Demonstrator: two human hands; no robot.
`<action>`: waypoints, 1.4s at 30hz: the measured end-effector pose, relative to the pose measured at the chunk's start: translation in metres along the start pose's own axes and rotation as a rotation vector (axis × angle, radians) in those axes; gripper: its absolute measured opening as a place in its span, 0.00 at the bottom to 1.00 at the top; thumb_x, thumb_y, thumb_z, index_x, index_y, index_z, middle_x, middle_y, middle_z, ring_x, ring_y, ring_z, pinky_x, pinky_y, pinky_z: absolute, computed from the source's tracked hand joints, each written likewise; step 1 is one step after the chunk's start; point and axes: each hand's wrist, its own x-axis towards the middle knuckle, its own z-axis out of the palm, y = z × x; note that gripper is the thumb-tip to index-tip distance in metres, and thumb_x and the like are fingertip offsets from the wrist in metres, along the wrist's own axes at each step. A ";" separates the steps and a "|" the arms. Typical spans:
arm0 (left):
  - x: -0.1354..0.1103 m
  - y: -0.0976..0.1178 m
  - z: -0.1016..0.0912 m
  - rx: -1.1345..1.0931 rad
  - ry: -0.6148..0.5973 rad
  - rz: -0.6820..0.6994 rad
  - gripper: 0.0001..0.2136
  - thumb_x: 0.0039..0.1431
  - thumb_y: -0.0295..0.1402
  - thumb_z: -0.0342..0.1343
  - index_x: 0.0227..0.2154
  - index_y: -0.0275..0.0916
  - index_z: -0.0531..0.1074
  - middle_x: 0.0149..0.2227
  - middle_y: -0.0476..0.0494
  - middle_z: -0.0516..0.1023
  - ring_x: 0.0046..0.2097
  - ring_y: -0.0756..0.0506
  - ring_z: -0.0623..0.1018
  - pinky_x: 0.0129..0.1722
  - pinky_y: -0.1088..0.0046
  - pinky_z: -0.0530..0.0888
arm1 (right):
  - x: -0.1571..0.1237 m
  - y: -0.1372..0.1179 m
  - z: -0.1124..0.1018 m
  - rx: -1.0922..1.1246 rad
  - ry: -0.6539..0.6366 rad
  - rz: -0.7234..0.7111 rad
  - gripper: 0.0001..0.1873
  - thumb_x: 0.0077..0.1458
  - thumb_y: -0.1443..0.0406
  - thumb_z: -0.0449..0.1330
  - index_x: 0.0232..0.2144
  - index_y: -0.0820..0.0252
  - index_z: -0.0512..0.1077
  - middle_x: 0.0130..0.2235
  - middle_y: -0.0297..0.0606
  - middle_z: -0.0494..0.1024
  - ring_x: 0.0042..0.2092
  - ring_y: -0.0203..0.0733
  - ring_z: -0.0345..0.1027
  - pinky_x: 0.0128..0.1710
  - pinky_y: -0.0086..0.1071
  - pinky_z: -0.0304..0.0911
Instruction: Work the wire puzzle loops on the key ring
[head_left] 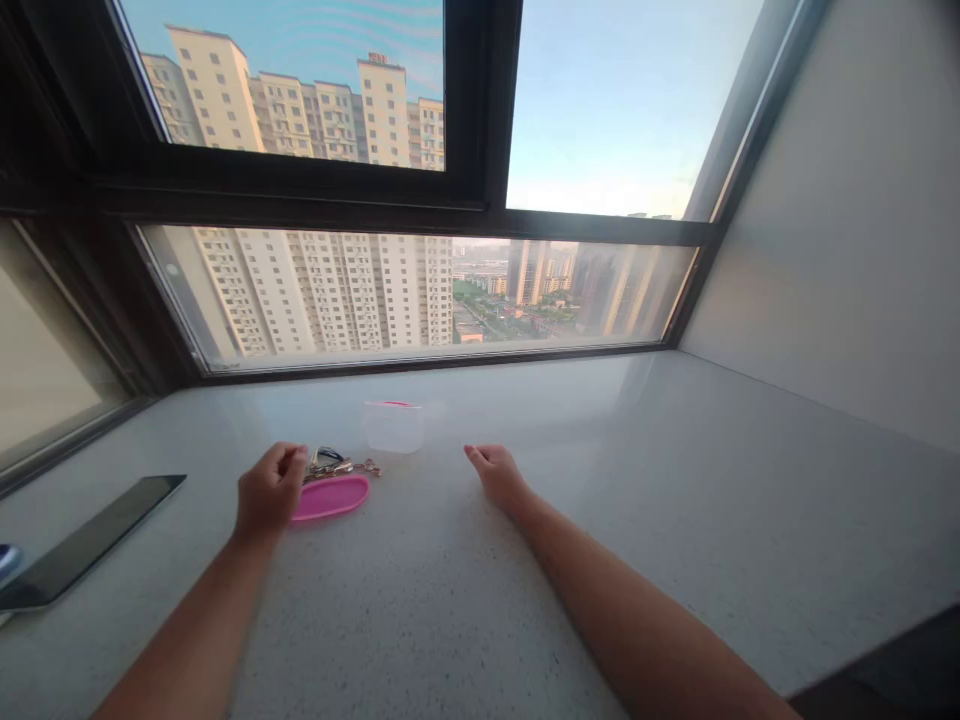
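Note:
My left hand [271,487] is closed in a fist on the pale speckled sill, and nothing shows in it. Just right of it lies a pink oval lid [332,497], its left end hidden behind the hand. A small heap of metal keys or hair clips [343,466], too small to tell, sits behind the lid. Farther back stands a clear plastic container [394,428] with some pink at its top edge. My right hand [495,472] also rests as a fist on the sill, right of the container and apart from it, with nothing visible in it.
A dark flat tablet [97,540] lies at the left, with a blue rounded object [9,562] beside it at the picture's edge. Dark window frames [420,218] border the sill behind, and a white wall [832,230] rises at the right.

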 end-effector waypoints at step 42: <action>0.016 -0.045 0.008 -0.088 0.114 -0.304 0.16 0.53 0.41 0.46 0.39 0.38 0.70 0.30 0.46 0.74 0.31 0.46 0.75 0.32 0.73 0.70 | -0.001 0.002 0.001 0.006 -0.044 -0.003 0.22 0.53 0.54 0.46 0.15 0.58 0.46 0.19 0.29 0.44 0.21 0.31 0.39 0.22 0.29 0.36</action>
